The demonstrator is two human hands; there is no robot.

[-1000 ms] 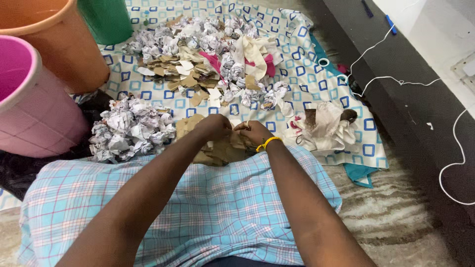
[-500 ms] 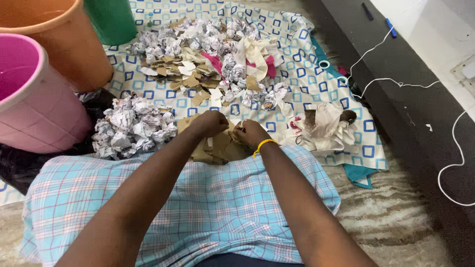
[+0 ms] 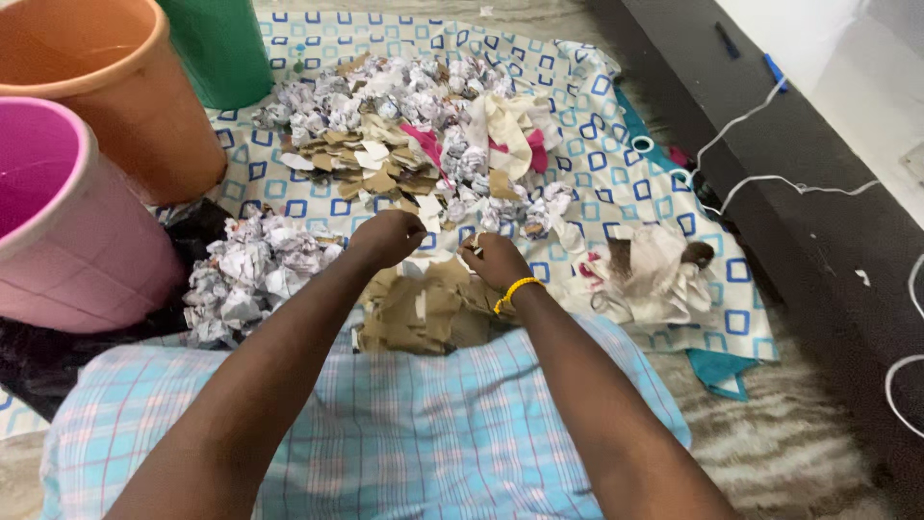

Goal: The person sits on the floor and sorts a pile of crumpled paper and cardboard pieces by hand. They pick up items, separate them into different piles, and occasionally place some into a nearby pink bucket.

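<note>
sitting behind it all, the patterned cloth (image 3: 616,164) spreads over the floor and carries everything else — the big mixed heap of crumpled paper and cardboard scraps (image 3: 423,135), then the three buckets at the far left: pink (image 3: 67,231), orange (image 3: 115,96) and green (image 3: 217,48). a smaller pile of crumpled paper balls (image 3: 250,279) lies just beside the pink bucket, and a stack of brown cardboard pieces (image 3: 423,313) sits between the person's forearms, at the edge of the checked cloth over the lap (image 3: 385,433).

what could go wrong, as a judgement: the scrap held between the two hands is small and thin, so an uneven pull may tear it in the wrong place or let it slip down into the brown stack, where it would be hard to tell from the rest. the paper balls sit loose and close to the left forearm — a careless sweep could scatter them toward the buckets.

the left hand (image 3: 387,237) is closed, fingers curled in a pinch over a pale scrap of paper (image 3: 438,252). the right hand (image 3: 496,260), with a yellow wristband (image 3: 515,292), is likewise clenched, its fingers nipping the scrap's other end just above the brown pieces. how much of the scrap each hand covers cannot be told.
</note>
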